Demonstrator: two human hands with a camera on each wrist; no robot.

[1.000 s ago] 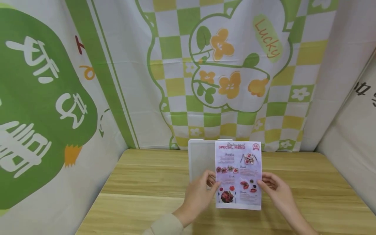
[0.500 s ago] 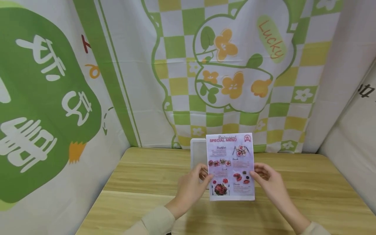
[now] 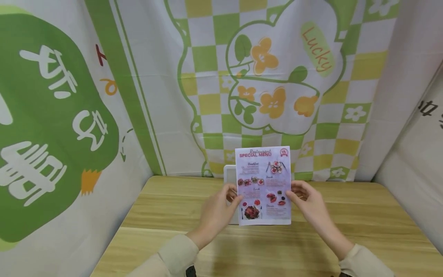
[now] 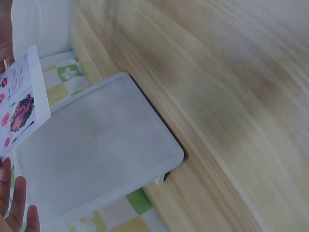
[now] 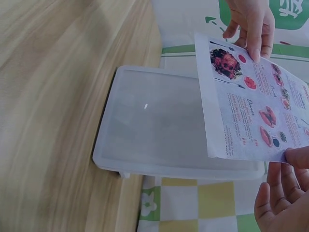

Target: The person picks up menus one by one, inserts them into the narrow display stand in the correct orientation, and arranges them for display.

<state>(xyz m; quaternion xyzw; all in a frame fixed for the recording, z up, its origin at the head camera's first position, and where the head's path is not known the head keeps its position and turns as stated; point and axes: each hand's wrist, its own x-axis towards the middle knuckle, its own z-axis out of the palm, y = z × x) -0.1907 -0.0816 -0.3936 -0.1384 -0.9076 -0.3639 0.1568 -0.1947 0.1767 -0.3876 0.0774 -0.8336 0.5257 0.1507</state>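
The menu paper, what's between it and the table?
A clear plastic stand lies under the menu paper, on the wooden table. The right wrist view shows it best.

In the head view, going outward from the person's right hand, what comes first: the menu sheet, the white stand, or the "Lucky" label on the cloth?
1. Menu sheet: pinched by the right hand.
2. White stand: behind the sheet, leftward.
3. Lucky label: high on the backdrop.

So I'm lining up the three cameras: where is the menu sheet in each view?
Head: menu sheet at centre, upright, held between left hand and right hand.
Left wrist: only its corner, at the left edge.
Right wrist: upper right, tilted.
Shared landmark: the frosted white stand behind it.
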